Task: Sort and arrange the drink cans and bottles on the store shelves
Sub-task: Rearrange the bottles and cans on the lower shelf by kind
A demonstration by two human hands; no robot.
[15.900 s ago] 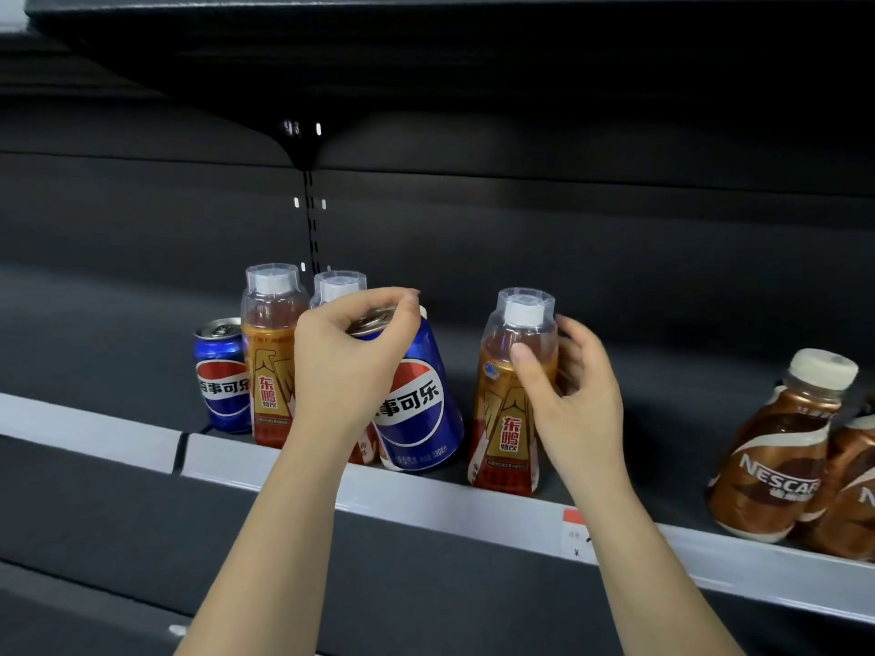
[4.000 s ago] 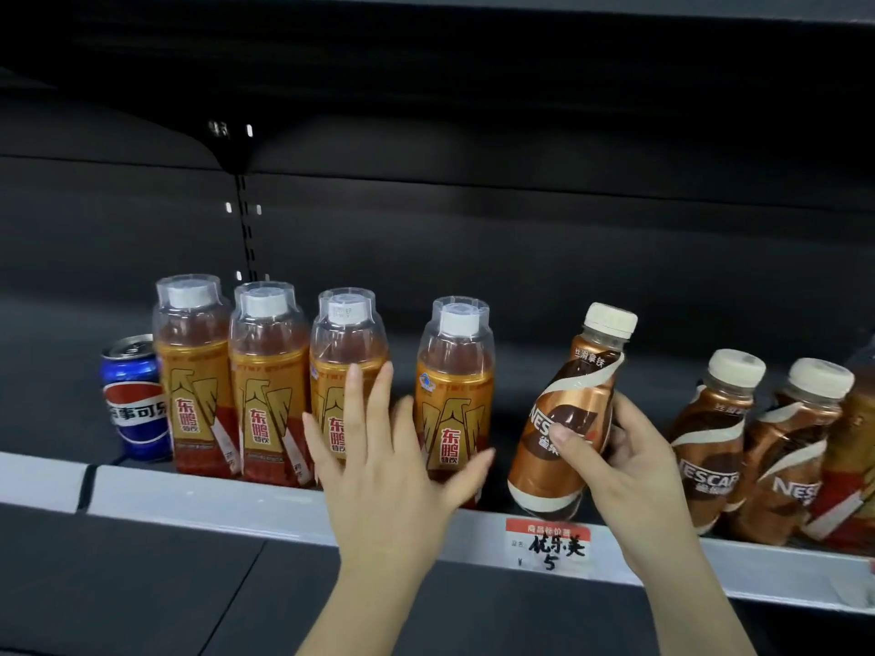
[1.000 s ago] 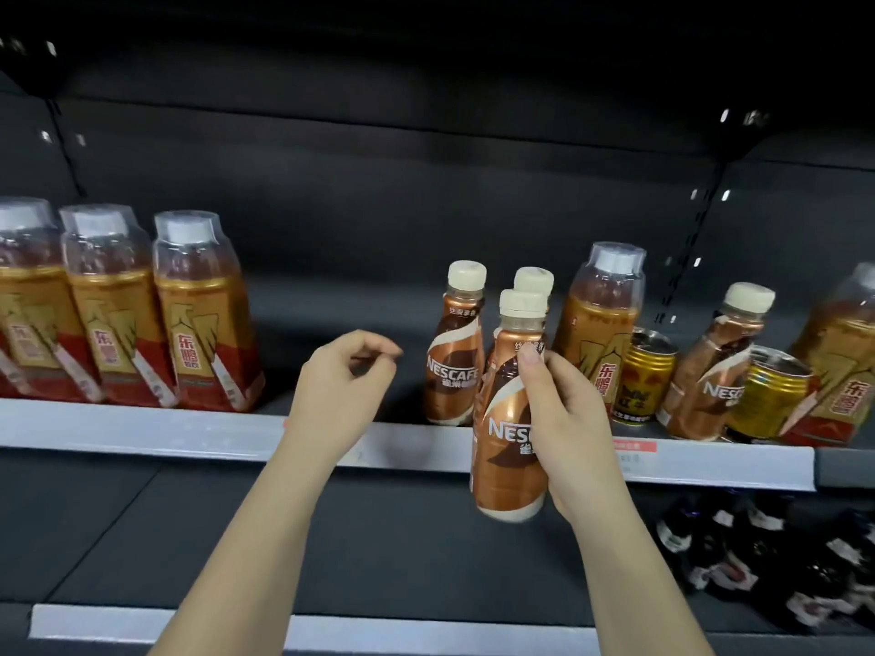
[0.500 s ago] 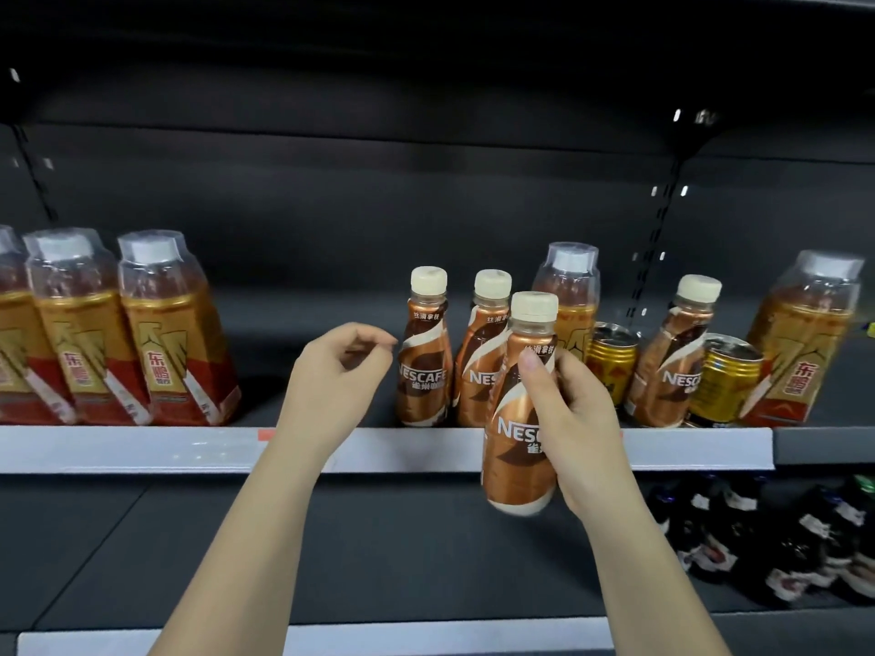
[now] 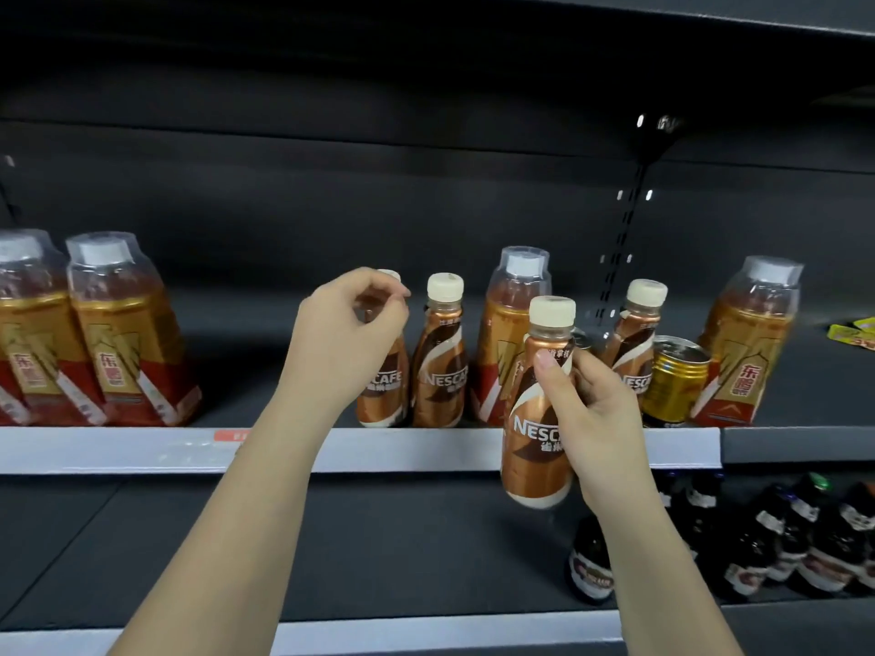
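Observation:
My right hand (image 5: 599, 419) grips a brown Nescafe bottle (image 5: 535, 433) by its upper body and holds it upright in front of the white shelf edge (image 5: 142, 449). My left hand (image 5: 345, 338) curls its fingers round the neck of the leftmost Nescafe bottle (image 5: 381, 395) standing on the shelf, hiding most of its top. A second Nescafe bottle (image 5: 442, 357) stands right beside that one. A third Nescafe bottle (image 5: 637, 343) stands further right, behind a gold can (image 5: 677, 381).
Tall orange Dongpeng bottles stand at the far left (image 5: 123, 333), in the middle behind the held bottle (image 5: 504, 324) and at the right (image 5: 745, 352). Several dark bottles (image 5: 757, 537) fill the lower shelf at the right. A yellow packet (image 5: 857, 331) lies far right.
My left hand has moved right onto the leftmost Nescafe bottle's neck. My right hand still holds its bottle in front of the shelf edge. The view has shifted slightly.

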